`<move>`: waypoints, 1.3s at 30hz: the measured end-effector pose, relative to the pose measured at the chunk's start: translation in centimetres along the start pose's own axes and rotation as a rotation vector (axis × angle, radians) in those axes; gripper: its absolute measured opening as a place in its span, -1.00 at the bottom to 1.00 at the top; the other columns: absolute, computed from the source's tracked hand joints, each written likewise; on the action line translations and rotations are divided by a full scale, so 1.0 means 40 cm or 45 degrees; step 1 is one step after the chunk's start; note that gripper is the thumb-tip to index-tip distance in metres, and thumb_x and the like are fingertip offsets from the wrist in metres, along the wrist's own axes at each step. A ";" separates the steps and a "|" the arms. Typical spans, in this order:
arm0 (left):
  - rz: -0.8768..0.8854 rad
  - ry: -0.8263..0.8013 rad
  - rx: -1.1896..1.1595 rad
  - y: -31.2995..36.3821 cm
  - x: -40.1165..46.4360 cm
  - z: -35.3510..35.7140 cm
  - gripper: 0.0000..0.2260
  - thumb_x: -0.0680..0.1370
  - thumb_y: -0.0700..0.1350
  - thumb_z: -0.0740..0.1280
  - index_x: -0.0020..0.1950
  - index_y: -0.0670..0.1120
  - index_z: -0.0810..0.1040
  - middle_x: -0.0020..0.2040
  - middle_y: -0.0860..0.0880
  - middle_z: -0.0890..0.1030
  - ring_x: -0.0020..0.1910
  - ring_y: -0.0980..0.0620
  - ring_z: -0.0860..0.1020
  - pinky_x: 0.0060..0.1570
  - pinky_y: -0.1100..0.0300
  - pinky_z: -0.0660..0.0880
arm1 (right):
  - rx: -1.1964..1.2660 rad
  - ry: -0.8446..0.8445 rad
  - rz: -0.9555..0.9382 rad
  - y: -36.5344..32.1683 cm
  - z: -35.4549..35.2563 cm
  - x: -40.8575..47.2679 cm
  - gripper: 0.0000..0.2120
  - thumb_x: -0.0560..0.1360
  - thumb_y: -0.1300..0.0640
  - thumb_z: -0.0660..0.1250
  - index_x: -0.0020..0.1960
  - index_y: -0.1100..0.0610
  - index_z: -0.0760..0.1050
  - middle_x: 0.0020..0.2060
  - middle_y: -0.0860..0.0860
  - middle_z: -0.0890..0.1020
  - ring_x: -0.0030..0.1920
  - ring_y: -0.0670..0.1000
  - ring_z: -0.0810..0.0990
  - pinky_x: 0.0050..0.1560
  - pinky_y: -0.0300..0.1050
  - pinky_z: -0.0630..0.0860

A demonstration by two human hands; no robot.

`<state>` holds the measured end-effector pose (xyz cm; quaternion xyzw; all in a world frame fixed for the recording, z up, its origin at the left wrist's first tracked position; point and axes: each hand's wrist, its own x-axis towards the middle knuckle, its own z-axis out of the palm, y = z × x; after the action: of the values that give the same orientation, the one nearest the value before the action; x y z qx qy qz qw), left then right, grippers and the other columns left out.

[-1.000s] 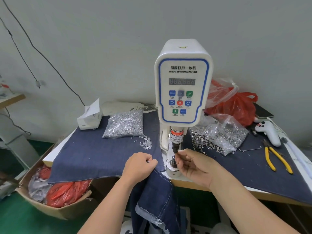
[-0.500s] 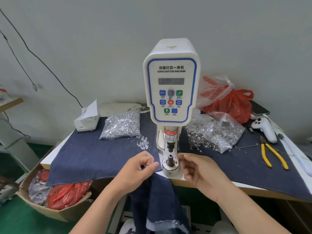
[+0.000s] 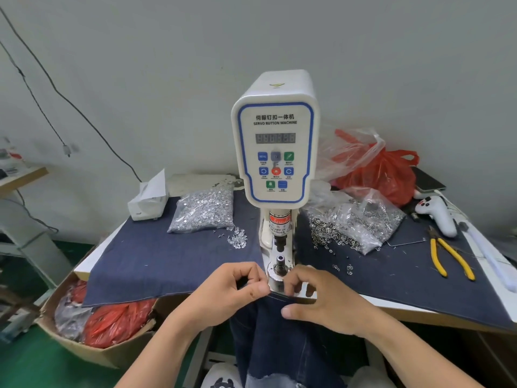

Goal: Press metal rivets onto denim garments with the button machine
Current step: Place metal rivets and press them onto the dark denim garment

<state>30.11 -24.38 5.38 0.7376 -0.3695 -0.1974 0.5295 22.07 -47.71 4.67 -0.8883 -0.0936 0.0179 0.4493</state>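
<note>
Denim garment (image 3: 282, 340) hanging lengthwise below button machine (image 3: 275, 152), both hands' grip pinching its top edge.

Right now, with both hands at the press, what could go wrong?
1. The right hand and left hand pinch the denim garment right beside the lower die; a press stroke could catch fingers, as the warning label cautions.
2. The garment hangs off the table edge; its weight may pull the spot off the die.
</note>
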 end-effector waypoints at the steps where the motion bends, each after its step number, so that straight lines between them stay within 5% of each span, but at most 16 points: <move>1: -0.036 -0.014 0.053 -0.001 -0.003 -0.001 -0.61 0.52 0.19 0.49 -0.28 0.06 0.37 -0.16 0.04 0.60 -0.20 0.13 0.45 -0.11 0.25 0.39 | 0.002 0.043 -0.024 0.000 -0.002 -0.003 -0.76 0.39 -0.02 0.60 -0.16 -0.16 0.52 -0.09 -0.16 0.61 -0.07 -0.15 0.53 0.02 -0.28 0.44; 6: -0.124 -0.224 0.698 0.007 -0.002 0.002 -0.51 0.43 0.38 0.50 -0.29 0.05 0.37 -0.17 0.01 0.45 -0.15 0.17 0.39 -0.11 0.12 0.36 | 0.197 0.005 -0.209 -0.010 -0.009 -0.018 -0.82 0.42 0.01 0.52 -0.15 -0.13 0.51 -0.06 -0.08 0.64 -0.01 0.00 0.58 0.10 -0.08 0.49; 8: 0.028 -0.228 0.736 0.018 0.000 0.010 -0.61 0.52 0.25 0.48 -0.31 0.09 0.40 -0.14 0.10 0.52 0.04 0.15 0.43 0.07 0.10 0.43 | 0.347 -0.103 -0.191 -0.015 -0.011 -0.020 -0.84 0.46 0.07 0.49 -0.14 -0.10 0.51 -0.13 -0.10 0.63 -0.09 -0.04 0.55 0.00 -0.12 0.46; 10: 0.166 -0.111 0.498 0.023 0.000 0.013 -0.67 0.53 0.02 0.52 -0.31 0.10 0.42 -0.05 0.10 0.63 0.17 0.03 0.51 0.18 0.08 0.45 | 0.399 -0.194 -0.102 -0.012 -0.016 -0.018 -0.86 0.51 0.05 0.45 -0.13 -0.10 0.50 -0.19 -0.13 0.57 -0.15 -0.08 0.45 -0.08 -0.16 0.36; 13: 0.150 -0.073 -0.158 0.012 -0.009 0.014 -0.73 0.51 -0.20 0.51 -0.25 0.03 0.48 -0.04 -0.06 0.65 0.09 -0.20 0.60 0.17 -0.03 0.49 | 0.190 -0.275 -0.008 -0.004 -0.033 -0.016 -0.91 0.52 -0.08 0.42 -0.12 -0.16 0.53 -0.13 -0.19 0.56 -0.13 -0.18 0.47 -0.04 -0.24 0.36; 16: 0.022 -0.084 -0.594 -0.013 -0.015 0.021 -0.79 0.51 -0.18 0.51 -0.20 -0.03 0.50 -0.13 -0.11 0.62 -0.08 -0.15 0.56 -0.01 0.05 0.50 | -0.071 -0.248 -0.007 -0.002 -0.050 -0.016 -0.79 0.44 -0.24 0.43 -0.05 -0.17 0.48 0.14 -0.23 0.44 0.20 -0.25 0.41 0.18 -0.37 0.32; 18: -0.070 -0.098 -0.702 -0.028 -0.016 0.017 -0.75 0.51 -0.07 0.54 -0.18 -0.04 0.47 -0.17 -0.10 0.56 -0.18 -0.07 0.51 -0.15 0.10 0.44 | -0.095 -0.256 0.019 -0.001 -0.057 -0.016 -0.76 0.47 -0.19 0.45 0.01 -0.13 0.47 0.17 -0.23 0.45 0.24 -0.22 0.40 0.26 -0.31 0.35; 22: -0.192 -0.050 0.038 -0.045 -0.003 0.022 -0.72 0.61 0.21 0.38 -0.19 0.12 0.43 -0.25 0.16 0.44 -0.23 0.17 0.37 -0.21 0.26 0.32 | -0.063 -0.328 0.049 0.006 -0.047 -0.015 -0.86 0.51 -0.01 0.43 -0.04 -0.14 0.46 -0.14 -0.06 0.58 -0.18 -0.14 0.47 -0.04 -0.09 0.44; 25: -0.230 -0.005 0.411 -0.068 0.014 0.029 -0.73 0.68 0.23 0.27 -0.17 0.18 0.45 -0.25 0.20 0.46 -0.21 0.22 0.38 -0.12 0.22 0.32 | 0.160 -0.251 0.103 0.018 -0.035 -0.015 -0.87 0.49 0.05 0.42 0.02 -0.06 0.55 -0.06 0.03 0.68 -0.10 -0.11 0.57 0.06 0.00 0.53; 28: -0.251 0.027 0.601 -0.082 0.019 0.026 -0.83 0.70 0.23 0.22 -0.06 0.28 0.51 -0.11 0.15 0.50 0.00 0.28 0.37 0.03 0.19 0.28 | 0.331 -0.173 0.192 0.039 -0.029 -0.004 -0.76 0.51 -0.10 0.41 0.06 0.03 0.62 0.01 -0.01 0.73 0.02 -0.11 0.63 0.22 0.02 0.52; 31: -0.228 0.057 0.436 -0.089 0.021 0.021 -0.83 0.67 0.24 0.27 -0.04 0.28 0.60 -0.01 0.04 0.56 0.08 0.16 0.46 0.17 0.10 0.38 | 0.451 -0.105 0.319 0.058 -0.034 0.012 -0.76 0.66 -0.03 0.29 0.07 0.08 0.66 0.07 0.14 0.72 0.08 -0.02 0.65 0.27 0.10 0.50; 34: -0.153 0.207 -0.052 -0.096 0.024 0.025 -0.67 0.62 0.28 0.33 0.07 0.04 0.66 0.03 0.00 0.64 0.06 0.04 0.59 0.17 0.06 0.49 | 0.400 -0.139 0.298 0.058 -0.044 0.031 -0.83 0.67 0.02 0.31 0.05 -0.01 0.68 0.02 0.01 0.74 0.05 -0.06 0.65 0.22 -0.01 0.51; 36: -0.141 0.213 -0.323 -0.108 0.029 0.036 -0.64 0.64 0.21 0.36 0.07 -0.09 0.63 0.01 -0.08 0.67 0.02 -0.01 0.61 0.09 0.08 0.52 | 0.352 -0.166 0.282 0.050 -0.049 0.044 -0.85 0.64 0.00 0.33 -0.04 -0.07 0.66 -0.13 -0.15 0.69 -0.09 -0.17 0.59 0.07 -0.19 0.47; 39: -0.182 0.286 -0.365 -0.112 0.043 0.052 -0.70 0.66 0.19 0.30 -0.11 0.01 0.55 -0.15 0.03 0.58 -0.13 0.10 0.51 -0.05 0.18 0.44 | 0.292 -0.099 0.278 0.052 -0.051 0.071 -0.77 0.62 -0.01 0.33 -0.21 -0.08 0.59 -0.38 -0.22 0.46 -0.36 -0.22 0.37 -0.27 -0.37 0.30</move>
<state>31.32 -26.23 0.65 0.6964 -0.2229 -0.2014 0.6518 25.40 -50.03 4.35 -0.8348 -0.0112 0.1117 0.5390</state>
